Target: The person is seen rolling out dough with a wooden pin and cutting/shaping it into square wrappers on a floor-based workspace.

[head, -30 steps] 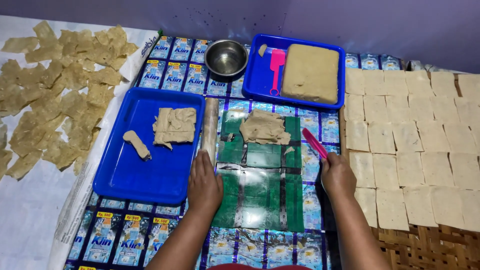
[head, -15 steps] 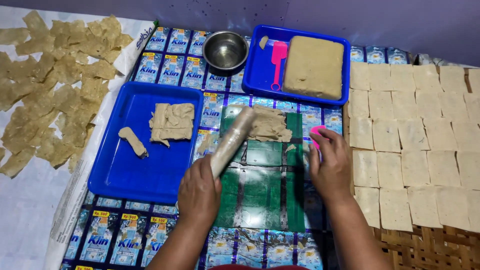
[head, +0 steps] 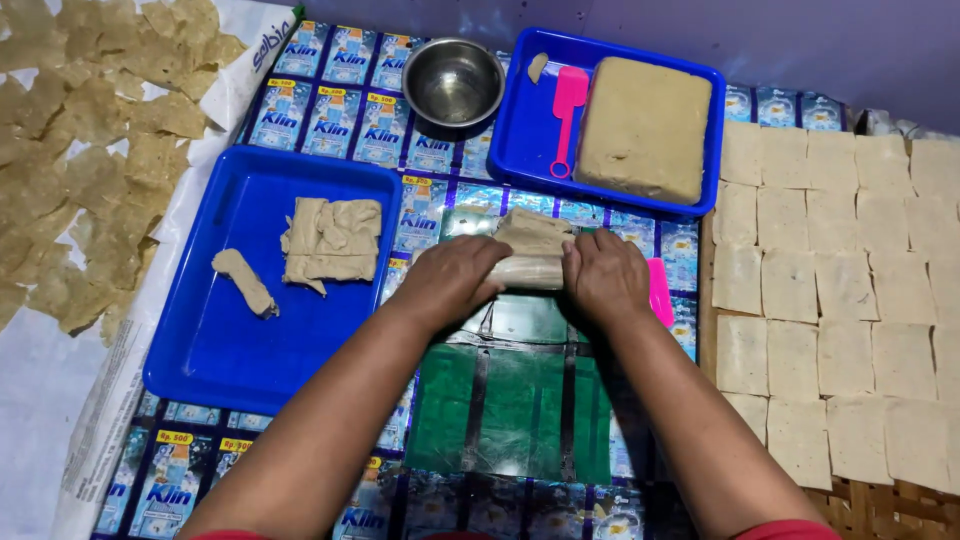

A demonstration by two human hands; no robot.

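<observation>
My left hand and my right hand press down on the two ends of a pale rolling pin, which lies crosswise on a lump of tan dough. The dough rests at the far end of a green plastic-covered work patch. A pink scraper lies flat just right of my right hand, partly under it.
A blue tray at left holds folded dough sheets and a small dough strip. A second blue tray holds a dough block and pink spatula. A steel bowl stands behind. Cut dough squares lie right, irregular pieces left.
My left hand swung the rolling pin from beside the tray onto the dough. My right hand put the pink scraper down and took the pin's other end.
</observation>
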